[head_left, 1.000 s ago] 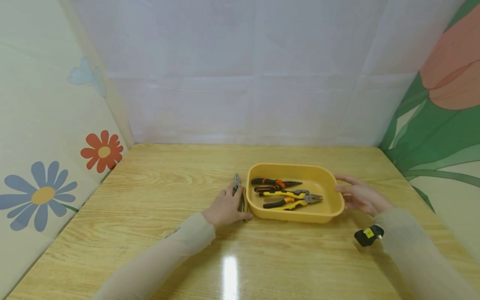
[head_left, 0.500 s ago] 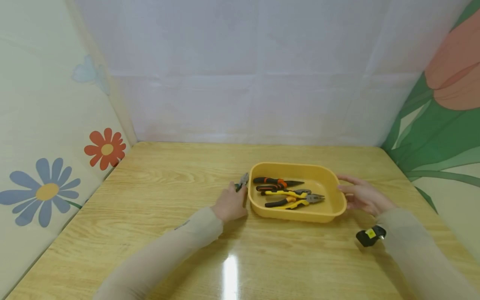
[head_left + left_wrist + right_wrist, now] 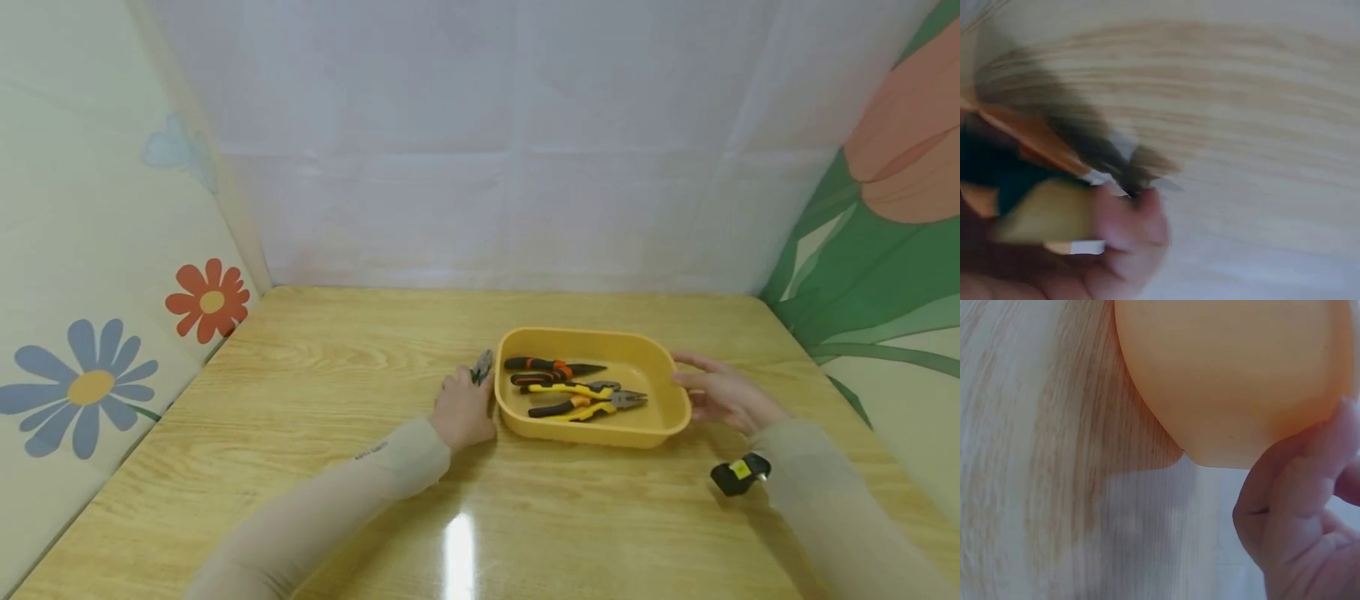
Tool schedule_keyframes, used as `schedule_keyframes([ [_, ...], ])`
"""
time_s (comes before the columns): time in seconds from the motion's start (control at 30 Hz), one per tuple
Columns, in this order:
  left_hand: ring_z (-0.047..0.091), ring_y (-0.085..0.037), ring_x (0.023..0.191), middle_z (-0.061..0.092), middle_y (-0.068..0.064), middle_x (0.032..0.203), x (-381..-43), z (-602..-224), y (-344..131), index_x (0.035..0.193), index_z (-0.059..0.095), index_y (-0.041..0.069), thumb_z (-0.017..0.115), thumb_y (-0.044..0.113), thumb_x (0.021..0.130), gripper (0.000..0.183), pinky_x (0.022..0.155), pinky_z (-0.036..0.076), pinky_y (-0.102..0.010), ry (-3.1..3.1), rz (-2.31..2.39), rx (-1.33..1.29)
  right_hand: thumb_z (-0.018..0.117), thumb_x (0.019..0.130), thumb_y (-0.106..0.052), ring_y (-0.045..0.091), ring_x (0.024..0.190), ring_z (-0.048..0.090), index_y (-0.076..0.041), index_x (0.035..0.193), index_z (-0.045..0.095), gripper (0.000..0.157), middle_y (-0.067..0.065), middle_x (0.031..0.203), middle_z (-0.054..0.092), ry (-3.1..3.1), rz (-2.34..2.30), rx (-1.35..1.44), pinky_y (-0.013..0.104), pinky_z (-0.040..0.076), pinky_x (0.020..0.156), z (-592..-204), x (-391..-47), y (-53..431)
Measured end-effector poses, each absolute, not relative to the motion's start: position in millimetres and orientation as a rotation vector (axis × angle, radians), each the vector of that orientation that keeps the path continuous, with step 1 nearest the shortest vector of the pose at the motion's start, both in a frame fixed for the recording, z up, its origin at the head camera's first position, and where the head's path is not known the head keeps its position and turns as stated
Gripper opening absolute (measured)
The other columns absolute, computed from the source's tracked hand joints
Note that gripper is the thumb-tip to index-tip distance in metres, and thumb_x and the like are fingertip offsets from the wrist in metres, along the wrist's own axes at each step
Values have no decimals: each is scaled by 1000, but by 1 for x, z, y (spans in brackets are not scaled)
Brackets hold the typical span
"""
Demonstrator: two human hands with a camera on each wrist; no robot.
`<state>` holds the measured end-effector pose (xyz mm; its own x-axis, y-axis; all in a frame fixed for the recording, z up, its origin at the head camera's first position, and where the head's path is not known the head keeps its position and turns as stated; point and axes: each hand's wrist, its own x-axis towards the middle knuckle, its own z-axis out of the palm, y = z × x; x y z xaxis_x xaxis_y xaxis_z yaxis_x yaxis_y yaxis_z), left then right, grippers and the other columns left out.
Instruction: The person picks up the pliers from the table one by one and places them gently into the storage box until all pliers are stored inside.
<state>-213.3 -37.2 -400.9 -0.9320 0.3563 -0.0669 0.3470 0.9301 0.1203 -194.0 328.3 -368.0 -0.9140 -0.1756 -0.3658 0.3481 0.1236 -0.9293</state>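
Note:
My left hand [image 3: 463, 410] grips a pair of pliers [image 3: 482, 367] just left of the yellow plastic bin. The metal jaws point up and away past the fingers, and most of the handles is hidden in the hand. In the left wrist view, blurred, green and yellow handle grips [image 3: 997, 172] show by the fingers. At the right end of the bin [image 3: 592, 437], my right hand [image 3: 723, 393] touches the outer wall near the rim with extended fingers. Several pliers with black-orange and yellow-black handles [image 3: 566, 387] lie inside the bin, their tips mostly to the right.
The bin stands on a wood-grain table [image 3: 360, 350]. A pale cloth wall [image 3: 390, 167] rises behind the far edge, with flower-printed panels at both sides. A small black device [image 3: 740, 473] sits at the right wrist.
My left hand has closed round the pliers beside the bin and shifted slightly right. The pliers' tip has tilted rightward toward the bin. The right hand stays at the bin's right end.

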Motion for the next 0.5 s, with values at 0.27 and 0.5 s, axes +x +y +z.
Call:
schedule_keyframes([
  [0.27,52,-31,83,49,-22,112,-213,-398,-44,147,46,20,73,17,75,77,65,49,-38,3045,163,658,47,103,-17,14,80,61,0,153,6,67,-2,102,58,2084,-1777,177,30,55,65,-365,-193,326],
  [0.5,51,-27,74,53,-17,114,-209,-392,-49,143,52,28,63,11,90,57,51,47,-29,3101,33,619,48,102,-15,14,78,61,1,153,4,69,-1,97,58,2042,-1817,181,30,55,64,-367,-195,327],
])
